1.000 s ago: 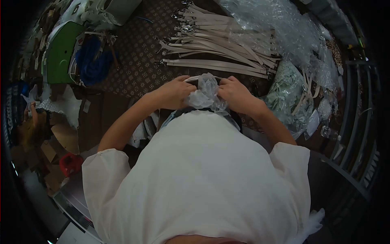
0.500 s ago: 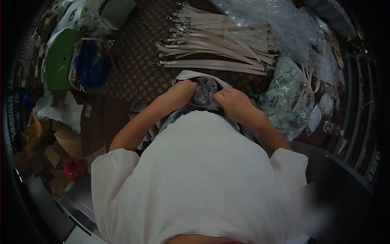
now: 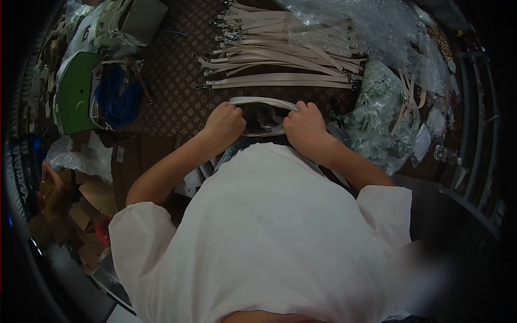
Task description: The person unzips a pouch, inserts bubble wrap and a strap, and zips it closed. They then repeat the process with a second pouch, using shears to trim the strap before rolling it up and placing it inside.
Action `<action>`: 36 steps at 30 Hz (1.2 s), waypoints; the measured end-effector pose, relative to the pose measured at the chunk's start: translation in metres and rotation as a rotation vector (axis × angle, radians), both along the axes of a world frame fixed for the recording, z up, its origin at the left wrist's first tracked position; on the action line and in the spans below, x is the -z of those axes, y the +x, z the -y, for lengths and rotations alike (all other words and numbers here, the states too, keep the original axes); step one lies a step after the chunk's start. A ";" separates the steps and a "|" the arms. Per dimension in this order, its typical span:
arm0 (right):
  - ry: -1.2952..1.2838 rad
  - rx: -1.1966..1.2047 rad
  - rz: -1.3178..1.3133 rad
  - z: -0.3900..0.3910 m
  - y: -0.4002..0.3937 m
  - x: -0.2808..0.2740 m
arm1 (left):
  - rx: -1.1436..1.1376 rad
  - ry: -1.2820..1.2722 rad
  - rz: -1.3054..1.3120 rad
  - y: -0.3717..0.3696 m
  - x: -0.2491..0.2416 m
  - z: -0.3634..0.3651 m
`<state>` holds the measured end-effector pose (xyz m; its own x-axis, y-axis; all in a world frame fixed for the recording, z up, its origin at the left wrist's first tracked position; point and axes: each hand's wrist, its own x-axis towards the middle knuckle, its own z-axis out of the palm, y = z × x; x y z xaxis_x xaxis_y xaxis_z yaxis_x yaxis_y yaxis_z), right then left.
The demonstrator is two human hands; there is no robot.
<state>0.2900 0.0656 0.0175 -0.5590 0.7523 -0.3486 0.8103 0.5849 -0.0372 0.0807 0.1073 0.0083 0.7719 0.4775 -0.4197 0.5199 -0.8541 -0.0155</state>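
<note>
A pale bag (image 3: 256,100) is stretched open at the front edge of the table, close against my shirt. My left hand (image 3: 224,124) is closed on the left side of its rim, and my right hand (image 3: 307,126) grips the right side. Inside the mouth, crumpled clear plastic (image 3: 267,117) shows against a dark interior. The bag's lower part is hidden below my hands and body. Just beyond lies a row of beige straps (image 3: 280,81) with metal clasps at their ends.
Clear plastic wrap (image 3: 371,32) covers the back right, above a plastic bag of pale green pieces (image 3: 382,113). To the left are a green bag (image 3: 79,91) and a blue bundle (image 3: 118,102). Another person's arm (image 3: 54,175) shows at far left, near cardboard boxes (image 3: 81,218).
My hands have moved apart, pulling the bag's mouth wider. The clear plastic that bulged up between them now sits lower inside. The view has shifted slightly.
</note>
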 end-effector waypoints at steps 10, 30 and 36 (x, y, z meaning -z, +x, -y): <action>0.037 -0.139 -0.275 -0.001 -0.014 0.012 | -0.177 -0.006 0.647 0.015 0.012 0.000; 0.273 0.104 -0.478 -0.049 -0.026 0.042 | -0.260 -0.946 0.523 0.047 0.073 0.004; -0.321 0.054 -0.652 -0.077 -0.003 0.036 | -0.405 -0.852 0.322 0.043 0.020 0.010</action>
<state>0.2875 0.1426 -0.0181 -0.6936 0.7012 -0.1652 0.5919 0.4241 -0.6854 0.1240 0.0969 -0.0122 0.7548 0.3666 -0.5440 0.6461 -0.2716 0.7133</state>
